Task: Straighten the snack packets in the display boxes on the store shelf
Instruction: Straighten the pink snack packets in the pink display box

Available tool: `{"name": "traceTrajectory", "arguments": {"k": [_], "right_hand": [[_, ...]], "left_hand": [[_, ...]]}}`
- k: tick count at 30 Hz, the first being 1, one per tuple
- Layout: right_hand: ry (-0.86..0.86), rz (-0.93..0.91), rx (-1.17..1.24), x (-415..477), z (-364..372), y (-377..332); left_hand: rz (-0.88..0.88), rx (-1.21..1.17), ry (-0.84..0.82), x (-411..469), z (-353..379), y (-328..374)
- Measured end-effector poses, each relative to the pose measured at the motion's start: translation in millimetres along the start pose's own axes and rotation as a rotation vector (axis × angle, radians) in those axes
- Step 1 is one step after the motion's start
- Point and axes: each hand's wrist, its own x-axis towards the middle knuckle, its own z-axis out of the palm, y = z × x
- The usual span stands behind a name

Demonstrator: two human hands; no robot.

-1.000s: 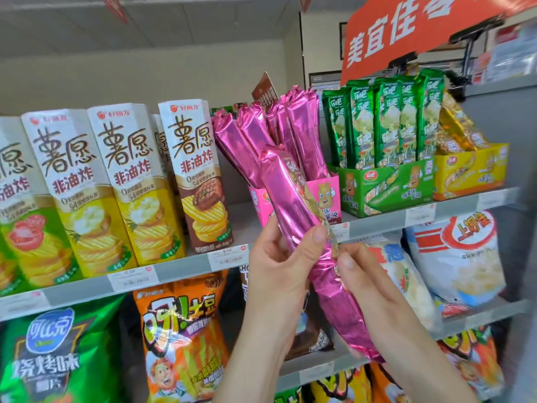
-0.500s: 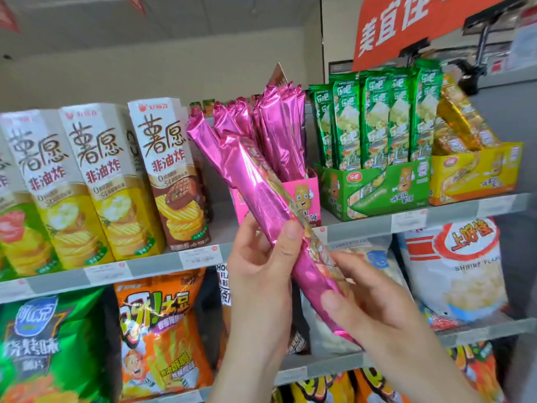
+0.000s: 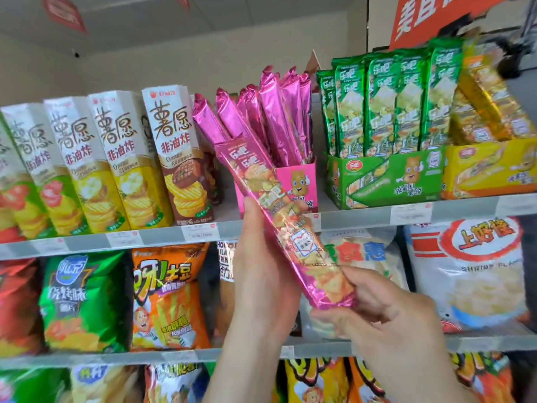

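Nearest the camera, the right hand (image 3: 386,315) has its grip pinched on the bottom end of a long pink packet (image 3: 279,222), the left hand (image 3: 261,271) grips its middle, and it tilts before the pink display box (image 3: 299,181) of other packets (image 3: 279,112) on the shelf (image 3: 87,242).

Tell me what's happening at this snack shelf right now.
A person holds one long pink packet in both hands in front of the shelf. The left hand grips its middle, the right hand pinches its lower end. It is tilted, its top end up by the pink display box, where the other pink packets lean unevenly. It is not yet in the box.
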Motion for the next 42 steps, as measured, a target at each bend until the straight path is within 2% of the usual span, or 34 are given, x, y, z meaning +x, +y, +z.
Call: {"name": "traceTrajectory", "arguments": {"k": [5, 7, 10, 12, 15, 17, 19, 21, 25, 28, 33, 35, 38, 40, 42], "right_hand": [[0.016, -0.090, -0.186, 1.6, -5.0, -2.7], [-0.058, -0.018, -0.093, 2.4, -8.0, -1.4], [-0.240, 0.115, 0.220, 3.6, -14.2, -0.8], [-0.257, 0.213, 0.389, 4.0, -15.9, 1.4], [-0.296, 0.280, 0.480, 5.4, -13.0, 6.7], [-0.328, 0.285, 0.485, 6.4, -10.0, 8.8], [-0.301, 0.270, 0.467, 7.5, -8.1, 10.5], [-0.230, 0.266, 0.391, 8.9, -7.4, 10.3], [-0.064, 0.243, 0.251, 10.4, -5.6, 11.8], [0.002, 0.193, 0.085, 12.5, 0.0, 15.2], [0.068, 0.041, -0.146, 13.9, 7.2, 21.1], [-0.019, 0.037, -0.054, 12.9, 3.2, 23.4], [-0.143, 0.057, 0.249, 15.1, -2.0, 20.7], [-0.088, 0.018, 0.253, 17.1, -3.1, 20.9], [-0.012, -0.035, 0.144, 18.4, -1.7, 22.5]], "left_hand": [[0.075, 0.113, 0.047, -8.3, 2.2, -9.4], [0.058, 0.098, 0.050, -8.1, 2.4, -6.2], [0.041, 0.057, -0.011, -6.3, 0.8, -1.9], [0.037, 0.020, -0.091, -5.9, -2.3, -0.6], [-0.005, 0.009, -0.162, -5.6, -4.4, 0.4], [-0.040, 0.127, -0.124, -6.1, -2.7, -0.3], [0.001, 0.282, -0.103, -6.7, -2.6, 0.0], [0.117, 0.437, -0.169, -6.5, -4.4, 2.8], [0.236, 0.602, -0.241, -8.2, -5.0, 11.5], [0.260, 0.725, -0.266, -9.7, -4.9, 8.5], [0.312, 0.613, -0.135, -8.8, -2.2, 3.2], [0.311, 0.521, -0.087, -6.6, -3.1, 4.9], [0.246, 0.358, -0.039, -4.2, -4.6, 5.5], [0.188, 0.253, -0.043, -4.0, -4.3, 3.8], [0.139, 0.168, -0.090, -3.3, -5.0, 1.3]]}}
